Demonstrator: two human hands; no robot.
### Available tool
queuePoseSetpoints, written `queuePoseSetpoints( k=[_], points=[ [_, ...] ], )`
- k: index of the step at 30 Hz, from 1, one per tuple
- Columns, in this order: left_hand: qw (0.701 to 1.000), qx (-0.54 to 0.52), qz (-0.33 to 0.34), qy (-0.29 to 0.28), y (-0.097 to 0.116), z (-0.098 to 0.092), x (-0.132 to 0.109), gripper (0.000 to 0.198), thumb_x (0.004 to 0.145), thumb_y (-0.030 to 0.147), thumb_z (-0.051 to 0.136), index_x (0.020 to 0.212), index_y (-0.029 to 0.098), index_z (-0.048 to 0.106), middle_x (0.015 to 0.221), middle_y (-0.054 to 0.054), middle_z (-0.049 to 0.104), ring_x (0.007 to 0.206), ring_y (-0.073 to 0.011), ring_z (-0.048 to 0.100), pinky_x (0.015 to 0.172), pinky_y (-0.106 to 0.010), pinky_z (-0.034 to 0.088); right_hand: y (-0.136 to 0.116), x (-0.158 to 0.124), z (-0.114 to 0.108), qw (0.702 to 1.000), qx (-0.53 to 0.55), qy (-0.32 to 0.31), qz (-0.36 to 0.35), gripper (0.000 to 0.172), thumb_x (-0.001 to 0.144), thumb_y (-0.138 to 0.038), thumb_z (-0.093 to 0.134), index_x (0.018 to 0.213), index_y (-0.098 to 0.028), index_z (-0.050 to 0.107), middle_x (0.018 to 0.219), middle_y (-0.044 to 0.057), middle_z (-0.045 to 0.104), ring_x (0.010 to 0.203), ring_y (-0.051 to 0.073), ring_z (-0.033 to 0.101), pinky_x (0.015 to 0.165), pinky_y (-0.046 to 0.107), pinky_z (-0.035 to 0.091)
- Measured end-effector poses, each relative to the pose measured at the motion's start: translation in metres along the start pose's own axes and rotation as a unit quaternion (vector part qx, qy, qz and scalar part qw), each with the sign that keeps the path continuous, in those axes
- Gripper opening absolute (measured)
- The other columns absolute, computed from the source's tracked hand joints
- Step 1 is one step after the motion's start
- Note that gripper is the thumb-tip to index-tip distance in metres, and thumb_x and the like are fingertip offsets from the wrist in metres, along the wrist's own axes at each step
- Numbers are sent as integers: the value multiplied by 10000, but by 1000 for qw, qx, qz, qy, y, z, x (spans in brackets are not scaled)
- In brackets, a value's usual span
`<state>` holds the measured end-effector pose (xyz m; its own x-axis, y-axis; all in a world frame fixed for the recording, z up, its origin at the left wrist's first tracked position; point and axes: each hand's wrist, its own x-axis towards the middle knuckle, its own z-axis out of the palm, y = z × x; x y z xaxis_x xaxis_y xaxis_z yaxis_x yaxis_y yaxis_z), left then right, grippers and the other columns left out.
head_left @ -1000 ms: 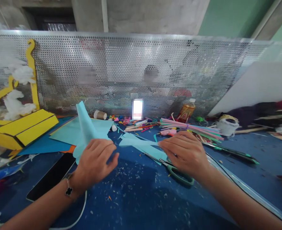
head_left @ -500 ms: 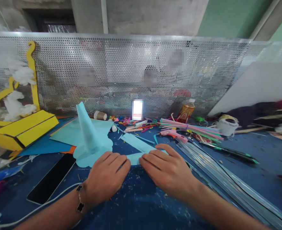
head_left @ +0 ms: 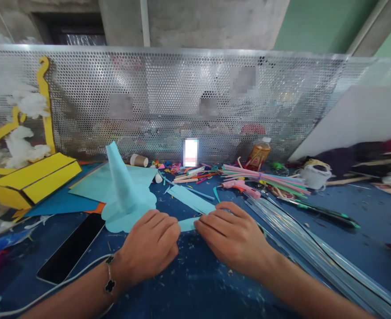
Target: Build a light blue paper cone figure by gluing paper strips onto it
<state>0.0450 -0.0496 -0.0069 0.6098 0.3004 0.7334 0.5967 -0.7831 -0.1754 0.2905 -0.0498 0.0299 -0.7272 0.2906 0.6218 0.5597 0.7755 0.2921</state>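
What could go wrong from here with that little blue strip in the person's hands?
The light blue paper strip spans the gap between the left hand and the right hand, so too hard a pull might crease or tear it. The blue paper cone stands close beyond the left hand, so a careless nudge could shift it or bend its thin, wavy-edged base.

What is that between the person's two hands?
A short stretch of light blue paper strip spans the gap between the left hand and the right hand, as the head camera's view shows.
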Motion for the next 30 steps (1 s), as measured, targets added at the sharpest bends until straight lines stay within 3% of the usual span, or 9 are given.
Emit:
queuePoseSetpoints(
  k=[13, 19, 23, 26, 30],
  points=[
    [1000, -14, -11, 2, -18, -12, 0, 171, 950, 87, 490, 1015, 173, 623, 970, -47, 745, 902, -210, 686, 893, -412, 501, 15, 1, -11, 999, 6, 35, 10, 160, 993, -126, 591, 1001, -189, 738, 889, 10, 795, 770, 150, 706, 845, 346, 487],
    [999, -10, -45, 15, -28, -19, 1, 186, 962, 83, 451, 960, 192, 602, 955, -58, 740, 885, -223, 680, 829, -399, 522, 32, -4, -11, 998, -22, 50, 28, 168, 960, -100, 608, 964, -194, 748, 860, 15, 796, 780, 163, 715, 846, 342, 478],
    [999, 4, -28, 46, -16, -17, 3, 76, 961, 140, 555, 1019, 167, 597, 1020, -97, 731, 952, -258, 672, 879, -439, 522, 25, -3, -7, 999, -19, 29, 23, 178, 972, -121, 596, 975, -207, 752, 864, 18, 791, 771, 164, 696, 848, 341, 479],
    [1000, 28, 3, -4, 0, -10, 2, 124, 975, 137, 573, 1084, 153, 628, 1038, -84, 730, 947, -255, 666, 910, -452, 503, 9, 2, -1, 1000, 7, 6, 3, 200, 966, -111, 582, 965, -221, 749, 850, 14, 779, 759, 159, 672, 853, 335, 483],
    [999, 27, -3, -35, 10, -5, 0, 142, 989, 83, 524, 1006, 159, 643, 933, -63, 709, 806, -223, 634, 778, -399, 489, -6, 8, 4, 1000, 18, 3, -6, 188, 974, -119, 561, 895, -199, 712, 832, 16, 762, 747, 156, 650, 845, 337, 482]
  ],
)
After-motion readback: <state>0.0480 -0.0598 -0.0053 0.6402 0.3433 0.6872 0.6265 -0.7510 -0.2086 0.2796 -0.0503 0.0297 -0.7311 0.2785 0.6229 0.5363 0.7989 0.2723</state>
